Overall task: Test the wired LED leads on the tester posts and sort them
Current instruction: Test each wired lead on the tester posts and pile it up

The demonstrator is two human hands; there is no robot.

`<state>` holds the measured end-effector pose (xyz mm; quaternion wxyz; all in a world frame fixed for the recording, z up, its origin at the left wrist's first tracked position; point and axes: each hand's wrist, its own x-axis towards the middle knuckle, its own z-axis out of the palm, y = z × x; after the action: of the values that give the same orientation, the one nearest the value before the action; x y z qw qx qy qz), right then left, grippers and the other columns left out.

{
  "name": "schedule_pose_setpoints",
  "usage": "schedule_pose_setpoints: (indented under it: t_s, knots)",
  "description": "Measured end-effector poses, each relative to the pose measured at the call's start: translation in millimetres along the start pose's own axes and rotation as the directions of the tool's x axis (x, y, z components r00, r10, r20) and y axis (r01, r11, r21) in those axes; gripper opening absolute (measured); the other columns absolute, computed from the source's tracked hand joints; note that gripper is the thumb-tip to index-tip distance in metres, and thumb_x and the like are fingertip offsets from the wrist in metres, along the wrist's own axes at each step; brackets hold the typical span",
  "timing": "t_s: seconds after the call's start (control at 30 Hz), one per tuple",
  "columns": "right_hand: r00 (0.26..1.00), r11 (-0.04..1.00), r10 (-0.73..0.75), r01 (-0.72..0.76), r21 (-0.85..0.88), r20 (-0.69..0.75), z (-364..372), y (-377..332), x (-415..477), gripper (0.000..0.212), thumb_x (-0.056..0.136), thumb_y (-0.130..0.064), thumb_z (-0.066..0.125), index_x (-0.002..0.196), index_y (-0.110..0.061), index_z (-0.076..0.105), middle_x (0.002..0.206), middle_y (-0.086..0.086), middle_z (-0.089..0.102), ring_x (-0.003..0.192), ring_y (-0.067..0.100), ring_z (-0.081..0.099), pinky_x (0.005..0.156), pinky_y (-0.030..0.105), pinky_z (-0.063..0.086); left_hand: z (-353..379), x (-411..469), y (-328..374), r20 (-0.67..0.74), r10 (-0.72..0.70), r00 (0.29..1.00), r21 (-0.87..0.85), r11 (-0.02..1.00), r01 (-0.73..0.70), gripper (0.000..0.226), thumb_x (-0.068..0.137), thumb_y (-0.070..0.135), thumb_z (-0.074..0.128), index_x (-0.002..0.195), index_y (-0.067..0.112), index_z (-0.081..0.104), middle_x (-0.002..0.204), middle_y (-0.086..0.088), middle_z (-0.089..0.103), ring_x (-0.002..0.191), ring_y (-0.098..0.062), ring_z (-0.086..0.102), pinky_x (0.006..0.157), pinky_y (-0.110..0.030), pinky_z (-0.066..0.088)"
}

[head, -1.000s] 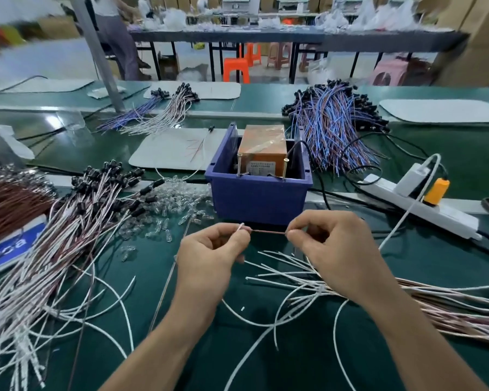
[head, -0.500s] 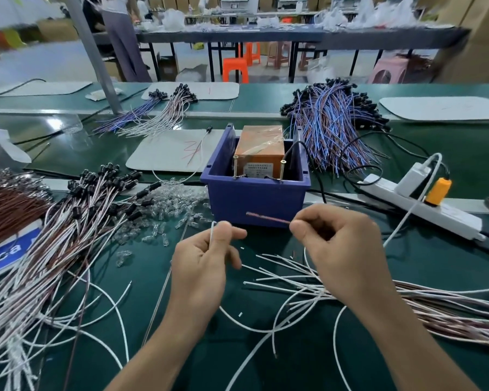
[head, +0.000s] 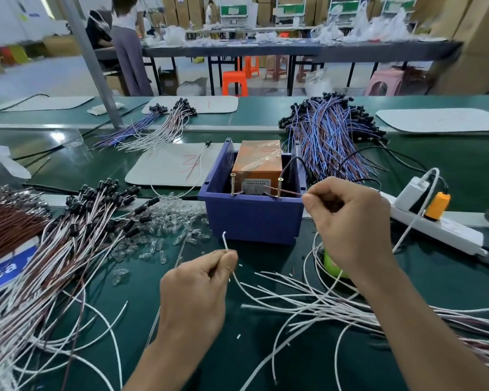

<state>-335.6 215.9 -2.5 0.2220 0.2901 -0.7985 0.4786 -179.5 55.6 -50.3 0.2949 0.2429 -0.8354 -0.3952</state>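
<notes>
My right hand [head: 347, 221] pinches the brown lead [head: 290, 192] and holds its bare tip against the right tester post [head: 279, 187]. The left tester post [head: 232, 184] stands free beside it. Both posts rise from the orange tester [head: 258, 162] inside the blue bin [head: 251, 218]. My left hand [head: 198, 289] pinches the white lead [head: 226, 241] lower down, in front of the bin, its tip pointing up and touching nothing. Loose white and brown leads [head: 308, 303] lie under my right forearm.
A large pile of leads with black LED holders [head: 76, 221] covers the left side. Clear LEDs [head: 167, 224] are scattered beside the bin. Blue-and-brown leads [head: 328, 131] lie behind it. A white power strip [head: 435, 230] with an orange plug sits to the right; a green tape roll [head: 329, 263] is below my right hand.
My hands have parted. The right hand rose and carried the brown lead tip to the right post. The left hand dropped back with the white lead.
</notes>
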Motion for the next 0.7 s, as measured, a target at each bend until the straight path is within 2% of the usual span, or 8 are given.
schedule_pose_setpoints:
  t_s: [0.07,0.13,0.23,0.37,0.53,0.7]
  knots:
    - [1.0,1.0,-0.009,0.009,-0.002,0.003,0.8,3.4,2.5,0.009,0.087,-0.02,0.078,0.078,-0.021,0.074,0.063,-0.013,0.067,0.06,0.012,0.063,0.061,0.033,0.051,3.0,-0.5,3.2,-0.028,-0.043,0.999,-0.101,0.994,0.04,0.011,0.092,0.046,0.067,0.09,0.055,0.072,0.062,0.016,0.07,0.052,-0.007,0.064,0.053,-0.019,0.048]
    - [1.0,1.0,-0.017,0.017,-0.009,0.001,1.3,5.4,3.6,0.011,0.086,-0.02,0.079,0.076,-0.021,0.074,0.063,-0.012,0.068,0.06,0.011,0.063,0.062,0.03,0.049,5.1,1.3,4.9,-0.029,-0.097,0.995,-0.227,0.97,0.088,0.016,0.095,0.038,0.068,0.085,0.049,0.074,0.067,0.017,0.074,0.044,-0.008,0.065,0.048,-0.016,0.046]
    - [1.0,1.0,-0.019,0.019,-0.014,-0.002,2.0,6.1,3.5,0.012,0.084,-0.019,0.079,0.074,-0.022,0.073,0.061,-0.014,0.067,0.06,0.009,0.063,0.059,0.024,0.048,9.1,7.0,2.5,0.027,-0.19,0.981,-0.308,0.932,0.189,0.025,0.098,0.028,0.067,0.08,0.042,0.077,0.073,0.01,0.077,0.043,-0.014,0.065,0.043,-0.015,0.043]
    - [1.0,1.0,-0.01,0.009,-0.016,-0.015,1.7,7.3,3.2,0.014,0.084,-0.02,0.08,0.072,-0.022,0.072,0.06,-0.016,0.066,0.06,0.007,0.063,0.057,0.019,0.046,14.4,13.8,-2.4,0.155,-0.313,0.937,-0.467,0.813,0.348,0.031,0.101,0.007,0.06,0.083,0.022,0.08,0.081,-0.006,0.078,0.054,-0.019,0.069,0.05,-0.025,0.056]
    - [1.0,1.0,0.009,-0.01,-0.023,-0.03,0.7,8.1,4.8,0.018,0.084,-0.024,0.081,0.07,-0.021,0.071,0.058,-0.014,0.065,0.057,0.01,0.062,0.056,0.024,0.047,16.8,16.6,-0.2,0.175,-0.308,0.935,-0.555,0.754,0.352,0.021,0.097,-0.004,0.061,0.094,0.01,0.077,0.081,-0.012,0.078,0.056,-0.017,0.07,0.054,-0.026,0.059]
    - [1.0,0.999,0.017,-0.018,-0.036,-0.023,1.2,6.9,5.3,0.019,0.084,-0.025,0.08,0.069,-0.02,0.07,0.057,-0.012,0.065,0.055,0.012,0.061,0.058,0.027,0.049,14.8,18.7,3.0,0.086,-0.333,0.939,-0.548,0.771,0.323,0.016,0.089,0.002,0.075,0.077,0.013,0.078,0.073,-0.01,0.077,0.047,-0.014,0.065,0.046,-0.021,0.053]
